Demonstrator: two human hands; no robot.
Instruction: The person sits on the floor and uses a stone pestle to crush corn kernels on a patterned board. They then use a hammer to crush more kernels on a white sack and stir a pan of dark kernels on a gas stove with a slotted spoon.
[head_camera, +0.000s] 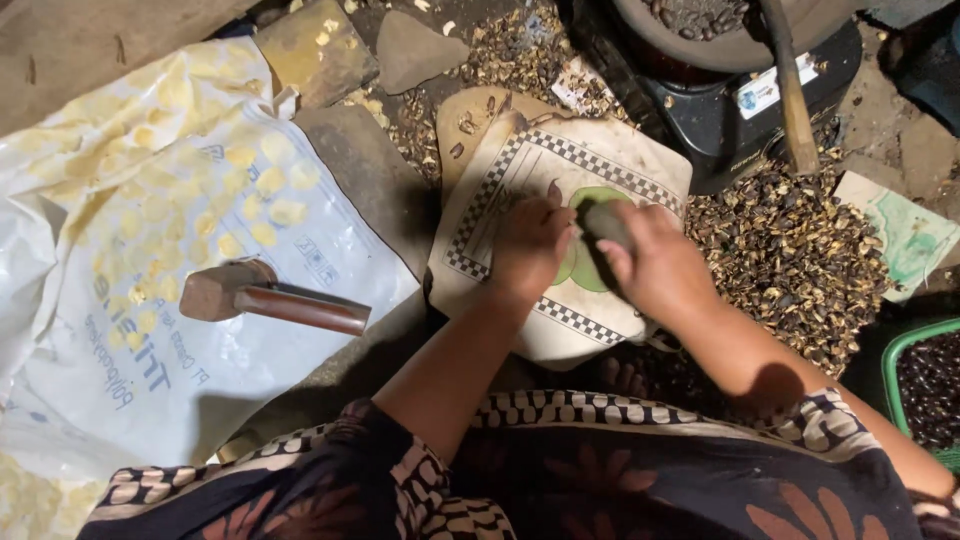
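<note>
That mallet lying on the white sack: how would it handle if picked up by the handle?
The mallet is probably head-heavy: its blocky head looks much thicker than the handle, so it may tip head-down. It looks rigid, not floppy. The round handle might roll a bit, though the squarish head and the soft white sack should check that.

A large white plastic sack (150, 250) with blue print is lying on the floor at left. A checker-bordered cream sack (520, 190) is lying centre. A small white-and-blue label (762, 92) is sticking on the black base.
</note>
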